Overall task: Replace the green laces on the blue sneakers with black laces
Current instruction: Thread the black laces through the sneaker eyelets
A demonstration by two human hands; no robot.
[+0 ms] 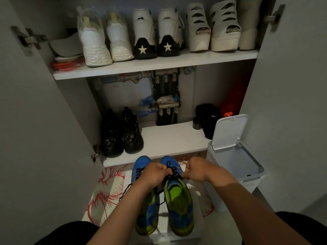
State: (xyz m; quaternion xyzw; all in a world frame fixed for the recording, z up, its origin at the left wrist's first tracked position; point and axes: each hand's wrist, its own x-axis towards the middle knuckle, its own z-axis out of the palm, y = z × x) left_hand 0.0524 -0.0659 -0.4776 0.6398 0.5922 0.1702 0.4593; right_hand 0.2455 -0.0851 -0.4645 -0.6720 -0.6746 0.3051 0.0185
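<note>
**A:** How will that black lace (pixel 172 172) handle?

**B:** Light and limp, I'd judge. It's a soft cord that keeps no shape and slips unless pinched. It is best held near its tip or close to an eyelet, where it can be kept taut.

**A:** And the shoes?

**B:** The blue sneakers (pixel 179 216) look light, with soft uppers over stiffer soles. They lie side by side, toes pointing away, right beneath the hands and forearms.

**A:** What are the hands doing?

**B:** Both are curled tight. The left hand (pixel 155 174) and right hand (pixel 196 171) each pinch the lace over the laced front of the sneaker between them.

**A:** Anything loose?

**B:** A loose lace end (pixel 125 190) trails outside the left wrist, over the patterned mat (pixel 106 191). An open white bin (pixel 249 184) stands just outside the right hand. I see no green lace.
</note>
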